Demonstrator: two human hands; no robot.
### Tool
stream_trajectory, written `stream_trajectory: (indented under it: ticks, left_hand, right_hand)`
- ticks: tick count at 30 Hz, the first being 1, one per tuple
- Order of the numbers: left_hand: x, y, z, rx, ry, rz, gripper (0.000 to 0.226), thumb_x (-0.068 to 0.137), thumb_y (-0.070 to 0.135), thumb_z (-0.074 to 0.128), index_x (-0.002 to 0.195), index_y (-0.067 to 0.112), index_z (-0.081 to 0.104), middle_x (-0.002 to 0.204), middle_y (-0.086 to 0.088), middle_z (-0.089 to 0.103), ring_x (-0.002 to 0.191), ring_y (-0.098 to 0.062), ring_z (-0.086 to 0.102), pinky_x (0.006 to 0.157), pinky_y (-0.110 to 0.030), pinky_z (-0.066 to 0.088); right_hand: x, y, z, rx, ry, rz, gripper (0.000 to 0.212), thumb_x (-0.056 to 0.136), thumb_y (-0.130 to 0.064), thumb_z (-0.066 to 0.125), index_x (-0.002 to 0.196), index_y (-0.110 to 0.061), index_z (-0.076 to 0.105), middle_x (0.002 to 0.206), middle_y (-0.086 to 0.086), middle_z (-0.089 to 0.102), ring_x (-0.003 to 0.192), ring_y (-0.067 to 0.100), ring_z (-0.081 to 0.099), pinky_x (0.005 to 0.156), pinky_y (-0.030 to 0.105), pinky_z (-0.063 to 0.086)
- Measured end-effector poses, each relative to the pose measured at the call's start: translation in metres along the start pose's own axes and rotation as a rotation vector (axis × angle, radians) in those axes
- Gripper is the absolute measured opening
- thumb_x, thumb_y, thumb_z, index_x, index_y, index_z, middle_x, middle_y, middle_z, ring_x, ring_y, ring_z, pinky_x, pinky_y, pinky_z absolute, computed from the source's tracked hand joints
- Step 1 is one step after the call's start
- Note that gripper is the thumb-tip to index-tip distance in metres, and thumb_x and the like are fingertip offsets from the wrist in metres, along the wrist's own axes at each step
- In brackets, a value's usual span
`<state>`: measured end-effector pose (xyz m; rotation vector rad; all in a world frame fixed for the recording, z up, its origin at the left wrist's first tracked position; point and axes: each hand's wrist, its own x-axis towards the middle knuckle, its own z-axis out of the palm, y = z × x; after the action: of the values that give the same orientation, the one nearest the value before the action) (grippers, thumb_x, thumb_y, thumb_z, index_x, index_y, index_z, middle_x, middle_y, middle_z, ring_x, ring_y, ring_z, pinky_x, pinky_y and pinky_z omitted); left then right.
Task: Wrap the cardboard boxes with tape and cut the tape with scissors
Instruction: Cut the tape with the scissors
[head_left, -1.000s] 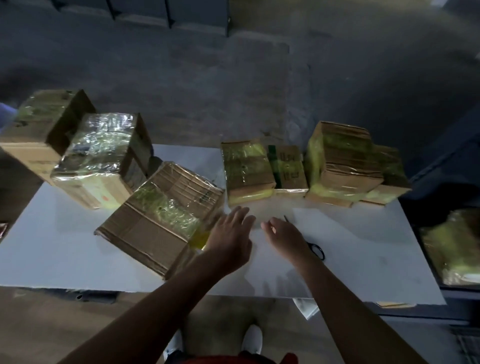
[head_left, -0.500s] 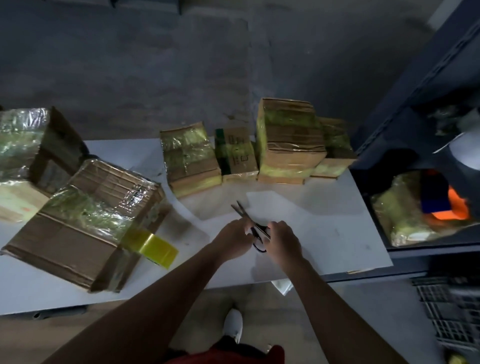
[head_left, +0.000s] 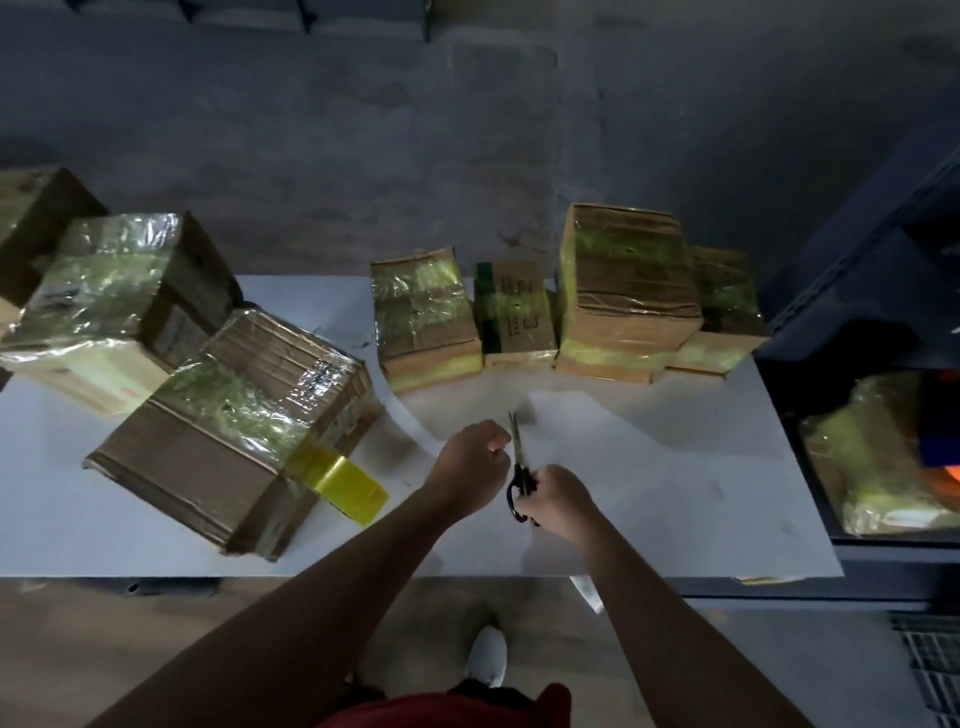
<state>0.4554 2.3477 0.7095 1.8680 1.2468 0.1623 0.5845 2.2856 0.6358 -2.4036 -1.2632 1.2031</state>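
From my feed, at the far left a taped box (head_left: 104, 306) sits on the white worktop (head_left: 675, 493), its top shiny with film. Just right of it and nearer me lies the large cardboard box (head_left: 234, 426), turned at an angle, with clear tape across its top. The yellow tape roll (head_left: 343, 486) lies against its near right corner.

Right of the roll, my left hand (head_left: 470, 465) hovers over the worktop with its fingers curled, just beside the scissor blades; I cannot tell whether it pinches anything. The scissors (head_left: 521, 467) point away from me, blades close together. My right hand (head_left: 558, 496) grips their dark handles.

Behind the hands, a row of smaller boxes (head_left: 623, 291) lines the worktop's far edge. At the far right, a wrapped bundle (head_left: 872, 457) rests on a dark shelf (head_left: 883, 551).
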Motion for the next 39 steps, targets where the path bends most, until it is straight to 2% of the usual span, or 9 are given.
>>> stream_trajectory:
  ticks: [4,10,14,18,21,24,27,32,39]
  left_hand:
    - [-0.007,-0.001,-0.032,-0.032,0.302,0.088,0.021,0.089,0.002,0.049,0.097,0.01,0.066,0.1,-0.003,0.066,0.083,-0.011,0.054,0.067,-0.02,0.037]
    - [-0.031,-0.035,-0.088,-0.004,0.646,0.09,0.02,0.083,-0.001,0.057,0.095,0.01,0.066,0.094,-0.002,0.063,0.082,-0.015,0.056,0.062,-0.01,0.035]
    - [-0.054,-0.069,-0.11,0.309,0.79,0.076,0.035,0.085,0.031,0.051,0.109,0.009,0.065,0.111,-0.01,0.06,0.104,-0.031,0.053,0.083,-0.039,0.045]
    - [-0.07,-0.118,-0.115,0.588,0.461,-0.171,0.076,0.088,0.062,0.044,0.149,0.021,0.026,0.157,-0.01,0.023,0.145,-0.029,0.016,0.113,-0.053,0.019]
    - [-0.075,-0.149,-0.111,0.683,0.328,-0.168,0.083,0.091,0.057,0.047,0.154,0.024,0.005,0.162,-0.006,0.002,0.149,-0.029,-0.002,0.116,-0.056,0.01]
    - [-0.076,-0.164,-0.118,0.75,0.312,-0.05,0.078,0.095,0.022,0.052,0.154,0.023,0.003,0.162,-0.004,0.007,0.148,-0.031,0.004,0.115,-0.054,0.017]
    - [-0.077,-0.174,-0.126,0.698,0.283,0.047,0.08,0.091,0.009,0.055,0.155,0.022,0.008,0.162,-0.003,0.011,0.148,-0.034,0.006,0.115,-0.056,0.017]
    - [-0.084,-0.195,-0.136,0.667,0.259,0.238,0.078,0.088,-0.002,0.056,0.153,0.021,0.021,0.161,0.001,0.015,0.148,-0.033,0.007,0.116,-0.053,0.017]
    - [-0.074,-0.217,-0.184,0.613,0.165,0.438,0.078,0.089,-0.001,0.059,0.149,0.026,0.018,0.158,0.006,0.015,0.148,-0.027,0.006,0.119,-0.044,0.01]
  right_hand:
    - [-0.008,-0.024,-0.009,0.451,-0.263,-0.075,0.021,0.087,-0.017,0.064,0.107,-0.01,0.063,0.09,0.006,0.072,0.074,0.013,0.068,0.057,0.016,0.05]
    - [-0.003,-0.084,-0.006,0.536,-0.404,-0.286,0.03,0.082,-0.013,0.074,0.108,-0.015,0.058,0.099,0.005,0.073,0.092,0.018,0.07,0.078,0.03,0.058]
    - [0.001,-0.121,-0.001,0.544,-0.522,-0.368,0.04,0.077,-0.01,0.072,0.113,-0.01,0.056,0.092,0.007,0.073,0.088,0.021,0.071,0.078,0.035,0.058]
    - [0.01,-0.145,-0.002,0.424,-0.555,-0.45,0.041,0.074,-0.007,0.074,0.112,-0.013,0.058,0.091,0.005,0.074,0.084,0.021,0.071,0.077,0.039,0.054]
    - [0.016,-0.16,-0.004,0.279,-0.497,-0.476,0.033,0.083,0.002,0.065,0.109,-0.017,0.061,0.091,0.002,0.071,0.078,0.013,0.068,0.07,0.036,0.057]
    - [0.016,-0.173,-0.003,0.182,-0.46,-0.507,0.027,0.085,-0.002,0.064,0.109,-0.011,0.061,0.09,0.007,0.068,0.074,0.016,0.064,0.067,0.038,0.055]
    - [0.013,-0.181,-0.001,0.166,-0.434,-0.521,0.027,0.085,-0.007,0.068,0.111,-0.006,0.061,0.091,0.011,0.068,0.076,0.02,0.063,0.068,0.042,0.054]
    - [0.004,-0.186,-0.001,0.191,-0.459,-0.498,0.027,0.081,-0.018,0.076,0.103,-0.021,0.062,0.089,-0.007,0.07,0.074,-0.004,0.065,0.061,0.015,0.05]
    - [-0.006,-0.191,0.007,0.157,-0.503,-0.451,0.024,0.088,-0.009,0.067,0.112,-0.009,0.061,0.093,0.001,0.073,0.086,0.009,0.069,0.08,0.036,0.051]
